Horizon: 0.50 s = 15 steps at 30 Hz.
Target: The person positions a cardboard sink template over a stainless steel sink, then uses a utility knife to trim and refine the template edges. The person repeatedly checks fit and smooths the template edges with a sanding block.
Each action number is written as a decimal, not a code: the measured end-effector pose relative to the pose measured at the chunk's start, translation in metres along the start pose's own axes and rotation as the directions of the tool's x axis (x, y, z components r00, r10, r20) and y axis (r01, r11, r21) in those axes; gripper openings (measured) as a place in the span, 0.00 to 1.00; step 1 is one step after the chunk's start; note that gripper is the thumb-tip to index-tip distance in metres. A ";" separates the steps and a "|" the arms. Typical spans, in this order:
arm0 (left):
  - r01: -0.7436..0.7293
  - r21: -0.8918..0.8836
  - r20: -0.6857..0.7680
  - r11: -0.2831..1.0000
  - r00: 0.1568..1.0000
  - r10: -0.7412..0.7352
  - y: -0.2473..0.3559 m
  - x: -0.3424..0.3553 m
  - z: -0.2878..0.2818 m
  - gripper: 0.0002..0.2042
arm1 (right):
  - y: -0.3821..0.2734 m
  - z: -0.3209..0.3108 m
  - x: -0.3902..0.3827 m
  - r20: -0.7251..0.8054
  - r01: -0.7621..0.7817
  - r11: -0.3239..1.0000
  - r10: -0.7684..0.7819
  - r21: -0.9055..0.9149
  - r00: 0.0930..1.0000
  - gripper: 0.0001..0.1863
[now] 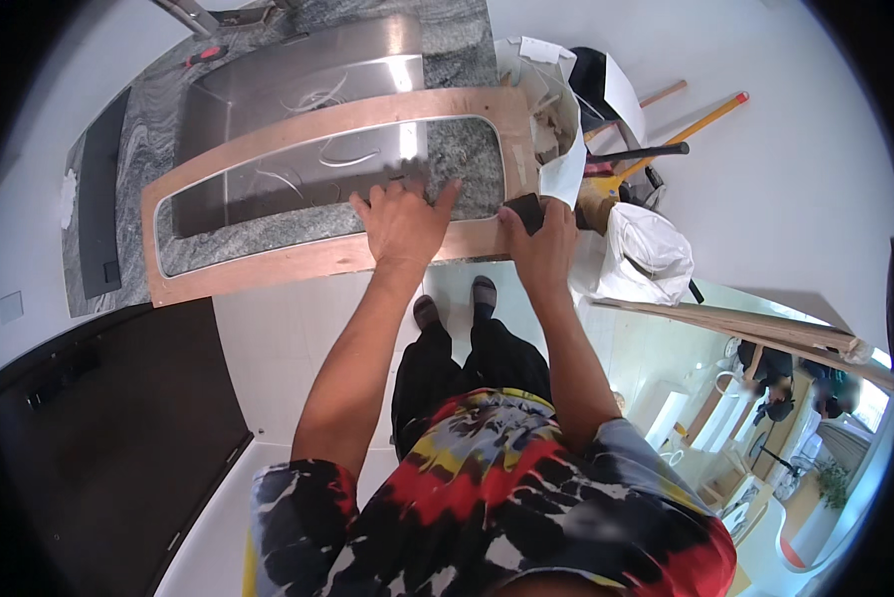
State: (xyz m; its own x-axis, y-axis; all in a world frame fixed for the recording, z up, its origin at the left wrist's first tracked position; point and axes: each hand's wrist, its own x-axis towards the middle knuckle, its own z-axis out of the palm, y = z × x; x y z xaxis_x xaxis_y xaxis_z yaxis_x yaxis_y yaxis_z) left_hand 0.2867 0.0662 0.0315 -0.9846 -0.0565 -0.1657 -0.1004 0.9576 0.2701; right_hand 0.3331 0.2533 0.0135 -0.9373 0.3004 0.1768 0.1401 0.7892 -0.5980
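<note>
A wooden frame (298, 261) with a long rounded opening lies over the stone countertop (462, 164) and the steel sink (268, 75). My left hand (405, 224) rests on the frame's near rail, fingers spread and reaching over the opening. At the frame's near right corner, my right hand (548, 244) grips a small black block (523, 212) between thumb and fingers. The block is against the wood; its underside is hidden. Thin pale curled strips (349, 159) lie in the sink, some seen through the opening.
Right of the frame stands a white bag (558, 109) of scraps. Beside it are a yellow-handled tool (700, 124), a black handle (656, 152) and a white sack (651, 254). A red-and-black hand tool (206, 56) lies beyond the sink. People (765, 373) are far off at lower right.
</note>
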 end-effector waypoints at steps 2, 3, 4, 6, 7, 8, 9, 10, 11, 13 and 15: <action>-0.016 0.014 0.032 1.000 0.999 0.016 0.001 0.001 -0.005 0.34 | 0.006 0.013 0.010 -0.052 0.054 0.998 -0.055 -0.022 0.997 0.23; -0.014 0.030 0.043 0.999 0.999 0.013 0.001 0.001 -0.004 0.36 | 0.003 0.015 0.034 -0.001 0.024 1.000 -0.024 -0.015 1.000 0.23; -0.022 0.025 0.047 0.999 0.999 0.020 0.006 0.004 -0.002 0.36 | -0.001 0.015 0.063 0.035 0.000 1.000 0.000 -0.011 0.999 0.23; -0.025 0.033 0.052 0.999 0.998 0.023 0.008 0.006 -0.001 0.37 | -0.005 0.014 0.080 0.017 -0.002 0.999 0.003 -0.049 1.000 0.23; -0.011 0.042 0.059 0.999 0.998 0.008 0.006 0.006 -0.001 0.37 | -0.005 0.015 0.072 0.010 0.006 0.999 -0.005 -0.054 1.000 0.23; 0.002 0.051 0.066 0.999 0.998 -0.005 0.006 0.006 -0.001 0.38 | -0.003 0.016 0.060 0.001 0.012 0.998 -0.012 -0.061 1.000 0.23; 0.036 0.056 0.058 0.998 0.998 -0.039 0.007 0.012 -0.002 0.38 | 0.004 0.018 0.047 0.025 0.008 0.999 -0.007 -0.043 1.000 0.23; 0.040 0.052 0.048 0.998 0.998 -0.042 0.006 0.013 -0.001 0.38 | 0.005 0.015 0.037 0.022 0.023 0.999 -0.022 -0.024 1.000 0.24; 0.044 0.052 0.036 0.998 0.998 -0.046 0.004 0.013 0.000 0.38 | 0.006 0.015 0.027 0.018 0.038 0.999 -0.038 -0.002 0.999 0.24; 0.029 0.047 0.044 0.999 0.999 -0.031 0.003 0.005 0.004 0.39 | 0.009 0.017 0.028 -0.004 0.054 0.998 -0.054 0.014 0.999 0.25; -0.005 0.021 0.020 1.000 1.000 0.005 0.010 0.010 0.001 0.39 | 0.005 0.028 0.084 -0.077 0.112 0.994 -0.111 0.013 0.991 0.26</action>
State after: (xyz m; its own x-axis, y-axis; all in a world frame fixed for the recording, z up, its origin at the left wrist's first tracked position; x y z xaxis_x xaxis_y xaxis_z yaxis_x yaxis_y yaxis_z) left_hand 0.2755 0.0757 0.0318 -0.9819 -0.0462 -0.1837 -0.0924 0.9635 0.2513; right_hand 0.2463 0.2682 0.0036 -0.9196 0.2514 0.3018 0.0299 0.8110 -0.5843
